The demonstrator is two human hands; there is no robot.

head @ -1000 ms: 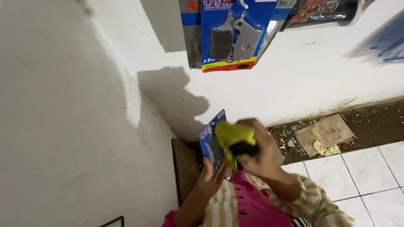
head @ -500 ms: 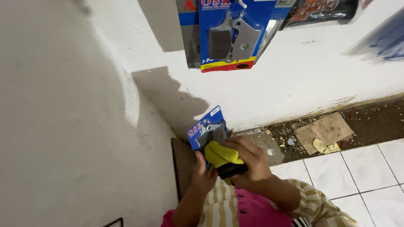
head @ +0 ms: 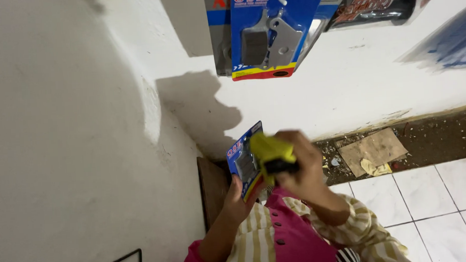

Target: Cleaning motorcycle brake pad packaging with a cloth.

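My left hand holds a blue blister pack with grey metal parts under clear plastic, gripping it from below and tilting it upright. My right hand is closed on a yellow cloth with something black tucked under it. The cloth presses against the front of the pack and hides most of its face. Both arms wear striped cream sleeves and come up from a pink garment at the bottom of the view.
A similar blue blister pack hangs on the white wall at the top, beside a dark package. A torn cardboard piece lies on a dirt strip, next to white floor tiles. A dark board leans in the corner.
The yellow cloth slid down the front of the pack, then back up over its upper part. The pack stays in my left hand, tilted slightly differently.
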